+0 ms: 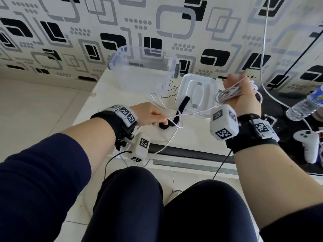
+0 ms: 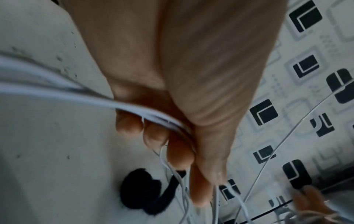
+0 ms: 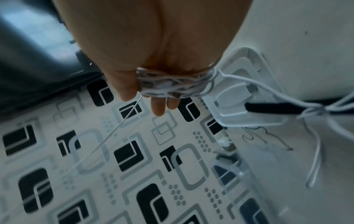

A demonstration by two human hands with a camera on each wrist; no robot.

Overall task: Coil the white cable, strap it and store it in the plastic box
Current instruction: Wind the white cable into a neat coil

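The white cable (image 1: 232,92) is wound in several loops around my right hand (image 1: 241,84), which is raised above the table's right side with its fingers straight. The right wrist view shows the coil (image 3: 168,84) across the fingers (image 3: 159,106). A loose strand (image 1: 174,117) runs left to my left hand (image 1: 157,122), whose curled fingers (image 2: 178,156) and thumb pinch the cable (image 2: 134,106). Just beyond that hand a black strap (image 1: 182,106) lies partly on the table and partly on the white lid (image 1: 209,100). The clear plastic box (image 1: 122,55) stands open at the back.
A water bottle (image 1: 304,105) and a white game controller (image 1: 305,144) lie on the dark surface at the right. Another thin white cord (image 1: 264,49) hangs down the patterned wall. The table's front edge (image 1: 192,152) is near my knees.
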